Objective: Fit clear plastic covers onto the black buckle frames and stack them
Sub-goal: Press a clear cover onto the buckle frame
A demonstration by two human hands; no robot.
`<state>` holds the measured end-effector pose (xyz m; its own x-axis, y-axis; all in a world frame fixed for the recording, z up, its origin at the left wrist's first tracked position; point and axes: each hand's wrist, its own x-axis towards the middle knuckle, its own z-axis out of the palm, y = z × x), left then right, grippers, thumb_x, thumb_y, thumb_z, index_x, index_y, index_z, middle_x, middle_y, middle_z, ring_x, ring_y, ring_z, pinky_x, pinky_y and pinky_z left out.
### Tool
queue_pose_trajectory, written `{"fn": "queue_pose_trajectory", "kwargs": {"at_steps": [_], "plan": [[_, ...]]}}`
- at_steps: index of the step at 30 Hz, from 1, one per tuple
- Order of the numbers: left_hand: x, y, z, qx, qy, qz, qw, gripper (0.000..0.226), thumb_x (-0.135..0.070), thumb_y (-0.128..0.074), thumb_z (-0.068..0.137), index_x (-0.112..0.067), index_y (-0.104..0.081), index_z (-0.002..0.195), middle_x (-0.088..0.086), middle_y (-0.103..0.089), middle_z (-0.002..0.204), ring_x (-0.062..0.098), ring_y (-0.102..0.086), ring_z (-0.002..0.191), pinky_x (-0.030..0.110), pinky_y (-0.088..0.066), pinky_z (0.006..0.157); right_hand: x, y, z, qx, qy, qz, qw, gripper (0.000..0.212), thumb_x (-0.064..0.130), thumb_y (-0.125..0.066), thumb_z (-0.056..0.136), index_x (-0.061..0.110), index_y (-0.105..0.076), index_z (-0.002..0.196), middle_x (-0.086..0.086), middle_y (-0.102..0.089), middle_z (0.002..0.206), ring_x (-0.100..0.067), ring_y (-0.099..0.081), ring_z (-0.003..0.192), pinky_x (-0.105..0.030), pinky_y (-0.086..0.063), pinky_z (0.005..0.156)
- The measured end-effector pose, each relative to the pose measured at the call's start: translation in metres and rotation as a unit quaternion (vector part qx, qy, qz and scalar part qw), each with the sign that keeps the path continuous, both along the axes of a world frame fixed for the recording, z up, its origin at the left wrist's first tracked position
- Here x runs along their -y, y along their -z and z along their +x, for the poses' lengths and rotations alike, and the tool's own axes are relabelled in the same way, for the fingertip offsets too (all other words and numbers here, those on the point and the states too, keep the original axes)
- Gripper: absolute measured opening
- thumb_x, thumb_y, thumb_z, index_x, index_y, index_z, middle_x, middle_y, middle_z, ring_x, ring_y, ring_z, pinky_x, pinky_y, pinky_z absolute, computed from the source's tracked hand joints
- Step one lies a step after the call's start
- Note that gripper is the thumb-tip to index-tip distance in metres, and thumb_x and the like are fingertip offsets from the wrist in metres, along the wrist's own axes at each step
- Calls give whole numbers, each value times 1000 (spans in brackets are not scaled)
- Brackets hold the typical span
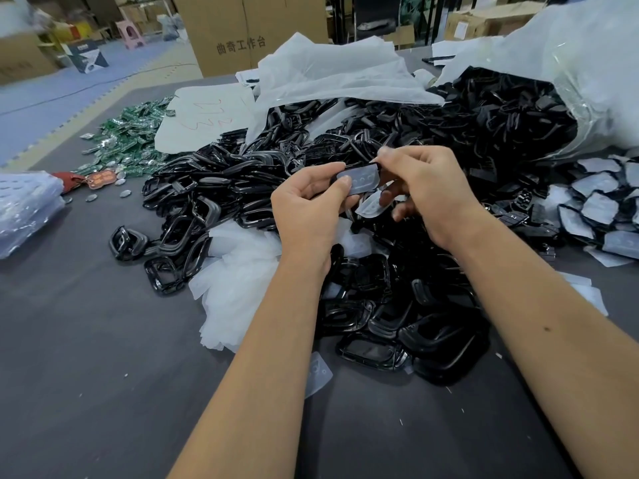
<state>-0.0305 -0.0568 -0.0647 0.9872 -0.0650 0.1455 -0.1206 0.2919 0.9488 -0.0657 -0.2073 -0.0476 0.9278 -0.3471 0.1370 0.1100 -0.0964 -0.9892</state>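
Far left on the worktop [86, 340], green circuit boards [131, 140] lie scattered, untouched. Then the big heap of bare black frames [221, 188], plenty left to do. Centre stage: the left hand [307, 209] grips one frame, thumb pressing a clear cover [359, 179] onto it, while the right hand [425, 188] pinches its far edge, fingers curled tight on the piece. Cover looks nearly seated, I'd say. Far right, the finished stack [601, 205] of covered buckles sits beside the spilling bag [587, 63]: a modest start, most remaining.
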Motion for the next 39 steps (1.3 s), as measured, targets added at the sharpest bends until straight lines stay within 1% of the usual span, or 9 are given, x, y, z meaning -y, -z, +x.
{"fn": "queue_pose_trajectory", "kwargs": {"at_steps": [2,6,12,16,20,22,32,36,39], "plan": [[0,0,0,2,4,4,1000,15,9,-73,89,-2,-78,97,8,-73,77,16,-71,69,23,-59,67,-3,1,-1,-6,-3,-24,1000,19,21,-70,97,13,-77,82,-8,-72,77,-15,-63,56,-25,-43,41],[0,0,0,3,11,9,1000,17,10,-69,91,-2,-78,100,5,-74,76,15,-72,67,23,-59,69,-4,1,0,-2,5,-6,1000,13,10,-71,94,11,-75,82,-5,-69,71,-15,-62,55,-25,-43,42],[1,1,-1,-2,22,-10,1000,18,10,-62,95,2,-77,101,5,-75,78,15,-73,72,23,-59,68,-4,3,1,15,18,-1,1000,10,7,-74,93,7,-75,83,-5,-67,68,-14,-58,53,-24,-42,42],[2,1,-2,17,12,-3,1000,7,2,-69,94,1,-76,94,2,-75,73,14,-72,72,24,-59,65,-4,4,1,19,5,-10,1000,9,6,-74,94,6,-76,85,-4,-69,68,-13,-60,56,-24,-46,47],[3,2,-2,24,-16,15,999,4,2,-77,88,0,-74,89,15,-72,78,22,-71,73,26,-58,63,-4,5,1,21,-27,-10,999,3,1,-73,94,3,-76,92,-2,-71,70,-11,-62,58,-22,-52,52],[3,2,-2,24,-20,21,999,5,4,-77,87,-1,-74,88,17,-72,79,24,-71,73,26,-57,63,-5,6,2,18,-32,-13,999,9,-2,-74,91,4,-75,97,-1,-71,71,-9,-63,57,-22,-53,54],[2,1,-2,6,-7,8,1000,8,4,-70,93,-1,-76,95,2,-74,72,13,-71,69,23,-57,65,-5,3,0,12,-29,4,999,3,-1,-71,94,0,-74,95,-9,-69,75,-11,-61,59,-22,-51,52],[1,1,-1,-2,13,0,1000,10,4,-69,93,-1,-76,98,5,-74,75,18,-71,74,26,-59,69,-5,3,0,10,-29,2,1000,9,-2,-67,97,1,-75,96,-9,-69,75,-12,-61,59,-22,-51,52],[2,1,0,-1,11,19,1000,18,10,-68,90,-4,-77,96,2,-73,71,19,-71,69,29,-61,72,-6,2,-1,9,-29,1,1000,14,-5,-63,97,3,-75,96,-9,-68,75,-12,-61,58,-23,-52,52]]}}
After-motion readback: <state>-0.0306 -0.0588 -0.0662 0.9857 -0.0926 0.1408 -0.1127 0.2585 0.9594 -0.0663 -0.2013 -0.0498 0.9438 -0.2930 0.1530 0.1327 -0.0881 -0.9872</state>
